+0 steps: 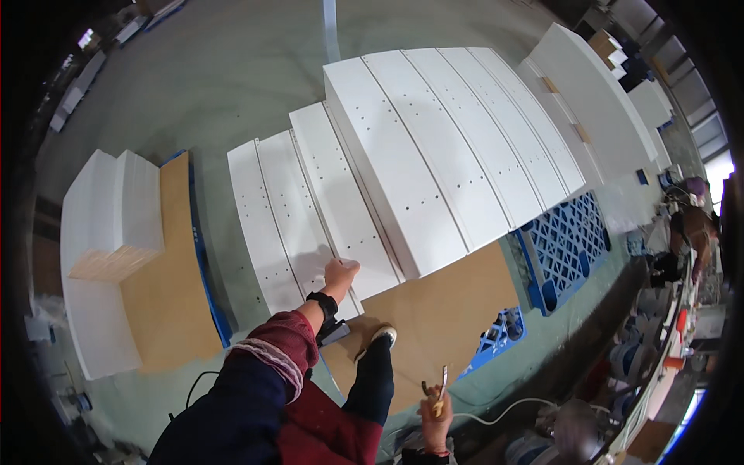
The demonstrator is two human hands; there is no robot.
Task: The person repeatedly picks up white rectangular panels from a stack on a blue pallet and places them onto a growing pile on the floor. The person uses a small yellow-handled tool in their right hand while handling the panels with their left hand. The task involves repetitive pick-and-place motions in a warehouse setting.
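On already-holed white panels [335, 194], resting the left hand [339, 279], its grip indiscernible. At near right, clamping the right hand [436, 421] on a metal tool [444, 378]; not discerning remaining work.

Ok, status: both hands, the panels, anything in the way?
Left hand at low panels, grip unclear. Right hand holding tool, off the panels. Panels lie beside higher stack. Possible snag: foot on brown board.

Grey-green floor [225, 70], smooth, faintly glossy, spreading wide. Windows [707, 136] along right rim, white daylight [721, 167] glaring there. Cluttered counter [656, 387] down right side. Small bright light [85, 37] at upper left.
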